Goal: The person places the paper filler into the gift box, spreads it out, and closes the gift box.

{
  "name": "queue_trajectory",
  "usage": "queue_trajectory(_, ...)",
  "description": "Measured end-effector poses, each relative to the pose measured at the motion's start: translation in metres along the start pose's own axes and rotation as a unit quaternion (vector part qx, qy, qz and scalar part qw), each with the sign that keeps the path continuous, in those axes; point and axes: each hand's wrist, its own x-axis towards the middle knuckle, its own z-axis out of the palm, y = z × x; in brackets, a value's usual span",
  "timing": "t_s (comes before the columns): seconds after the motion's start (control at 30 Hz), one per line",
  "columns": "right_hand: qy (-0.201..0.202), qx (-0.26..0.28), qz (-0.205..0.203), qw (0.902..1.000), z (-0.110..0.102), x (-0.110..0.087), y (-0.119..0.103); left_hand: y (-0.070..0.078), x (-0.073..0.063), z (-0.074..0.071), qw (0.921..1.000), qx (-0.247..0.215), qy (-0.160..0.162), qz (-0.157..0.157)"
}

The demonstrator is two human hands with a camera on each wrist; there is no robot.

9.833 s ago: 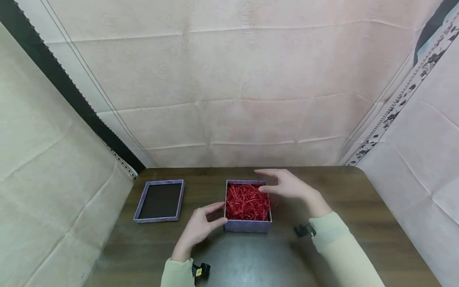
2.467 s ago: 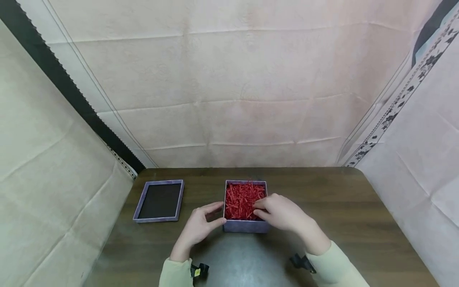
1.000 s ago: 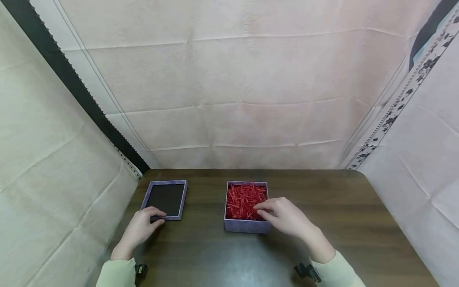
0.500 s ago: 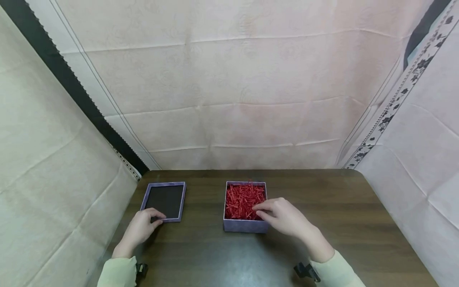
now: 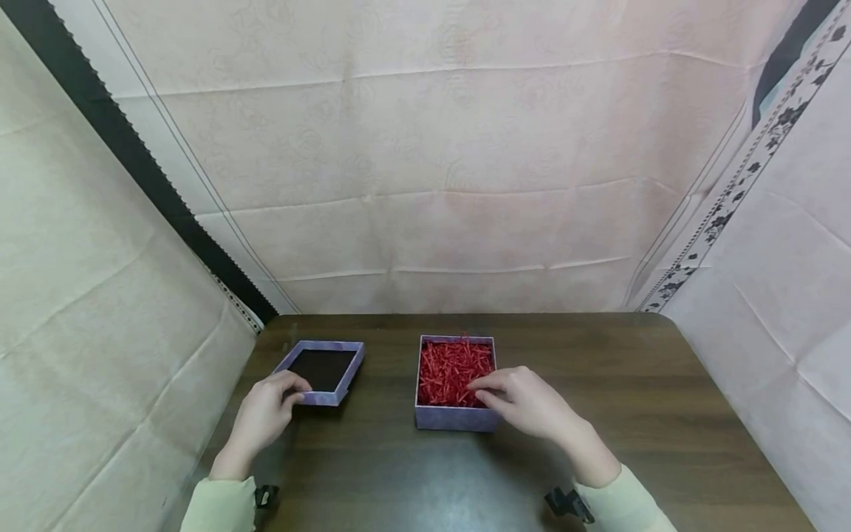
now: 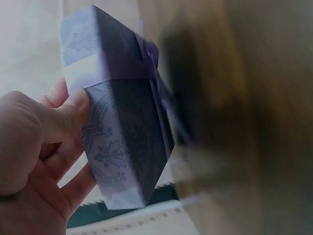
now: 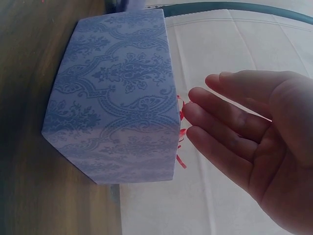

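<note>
My left hand [image 5: 261, 415] pinches the near edge of a purple box lid [image 5: 321, 399], which hangs tilted with its dark inside facing me, lifted off the table. In the left wrist view a lilac ribbon [image 6: 105, 70] with a knot runs across the lid's patterned outside, and the thumb presses on its side wall. A matching purple box [image 5: 456, 420] stands to the right, filled with red shredded paper [image 5: 452, 372]. Over its right front corner is my right hand [image 5: 532, 397], fingers loosely bent, fingertips right at the paper; the right wrist view shows nothing gripped.
Both things are on a dark wooden table [image 5: 399, 473]. Pale cloth [image 5: 432, 170] hangs at the back and on both sides. A small black camera is on each wrist, the right camera [image 5: 568, 504] close to the tabletop.
My left hand has left the box's side, gone to the lid, taken its near edge and raised it, shifting it slightly right. My right hand moved earlier down onto the paper and has since stayed.
</note>
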Motion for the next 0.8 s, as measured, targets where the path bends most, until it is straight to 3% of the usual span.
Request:
queue_trajectory(0.2, 0.008, 0.010, 0.001, 0.9999, 0.002, 0.002, 0.000, 0.032, 0.009, -0.007, 0.9950, -0.069, 0.056, 0.046)
queue_trajectory(0.47, 0.064, 0.056, 0.027, 0.9961, 0.005, 0.013, 0.005, 0.079, 0.018, -0.022, 0.9748, -0.206, 0.071, 0.048)
queue_trajectory(0.57, 0.094, 0.083, 0.034, 0.9915, 0.006, 0.019, 0.007, 0.097, 0.021, -0.024, 0.9590, -0.270, 0.059, 0.062)
queue_trajectory(0.8, 0.147, 0.165, 0.031, 0.9748, 0.012, 0.031, 0.012, 0.128, 0.030, -0.013, 0.9098, -0.398, 0.001, 0.117)
